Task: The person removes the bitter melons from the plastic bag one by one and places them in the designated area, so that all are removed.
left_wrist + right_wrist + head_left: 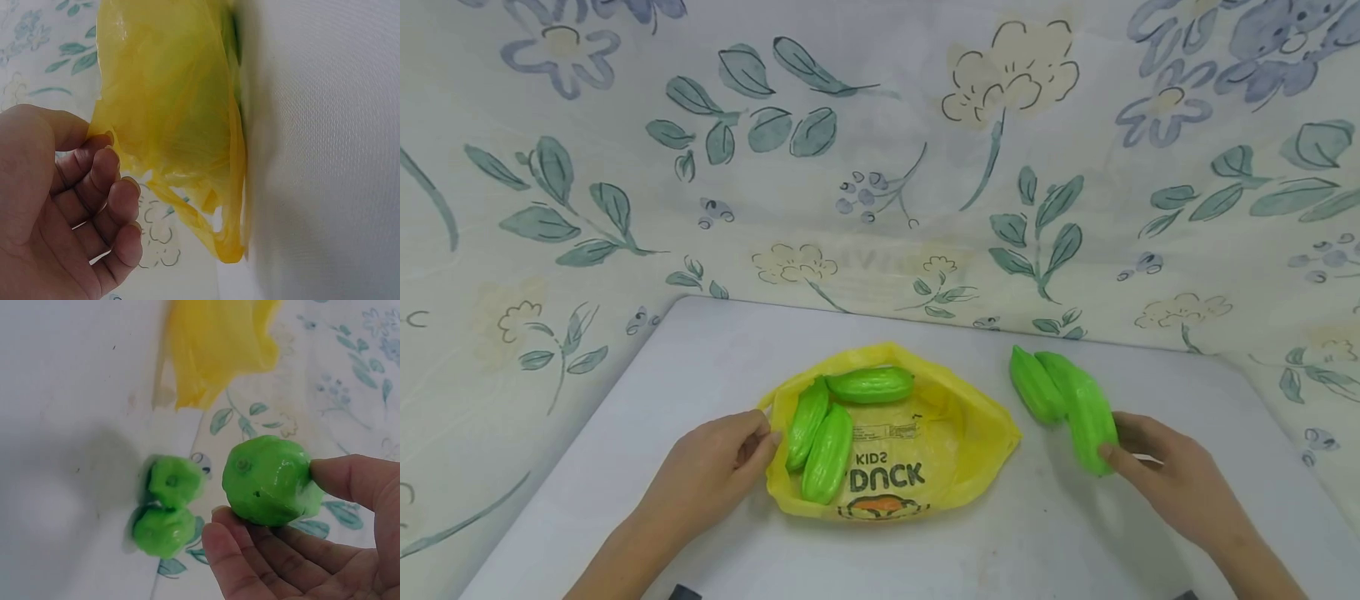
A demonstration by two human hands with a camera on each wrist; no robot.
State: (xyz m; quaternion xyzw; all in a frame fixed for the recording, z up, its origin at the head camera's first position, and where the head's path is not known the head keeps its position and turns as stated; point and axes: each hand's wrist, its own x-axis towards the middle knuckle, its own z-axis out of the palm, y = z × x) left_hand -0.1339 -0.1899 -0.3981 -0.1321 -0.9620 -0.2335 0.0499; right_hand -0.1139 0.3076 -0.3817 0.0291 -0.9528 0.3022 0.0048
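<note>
A yellow plastic bag [951,467] lies with its mouth spread wide, three bright green ridged bitter melons [827,454] inside toward its left. At the left rim, my left hand [718,462] pinches the bag's edge between thumb and index finger; in the left wrist view the other fingers [125,200] curl loosely below. My right hand [1172,475] holds another bitter melon [1093,429] to the right of the bag, thumb on one side and fingers on the other. Two more bitter melons [165,531] lie side by side on the table in the right wrist view, partly hidden in the head view.
The white table [955,558] ends at the back against a flower-printed cloth [880,167], which also rises along both sides. A looped bag handle [228,250] hangs near the left hand.
</note>
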